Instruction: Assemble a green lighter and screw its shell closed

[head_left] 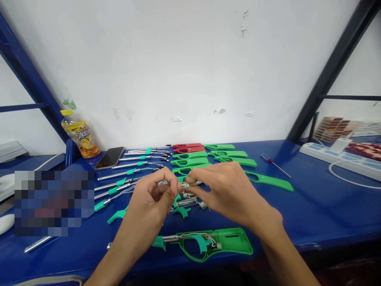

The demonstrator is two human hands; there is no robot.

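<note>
My left hand (157, 194) is closed, thumb and index finger pinched on something too small to make out. My right hand (226, 190) meets it fingertip to fingertip, its thumb and index finger also closed on something hidden. Under the fingertips lie small clear and metal parts (187, 202) and a teal trigger piece (181, 211). Nearer to me, an opened green lighter shell (235, 240) holds a metal tube, white wires and a teal trigger (201, 242). Behind my hands are rows of green handle shells (190, 162) and red handle shells (189, 149).
Metal rods with wires (119, 173) lie at the left, near a phone (109, 158) and a yellow-capped bottle (80, 135). On the right are a screwdriver (275, 165) and a white power strip (342, 161). A white wall stands behind the blue table (315, 206).
</note>
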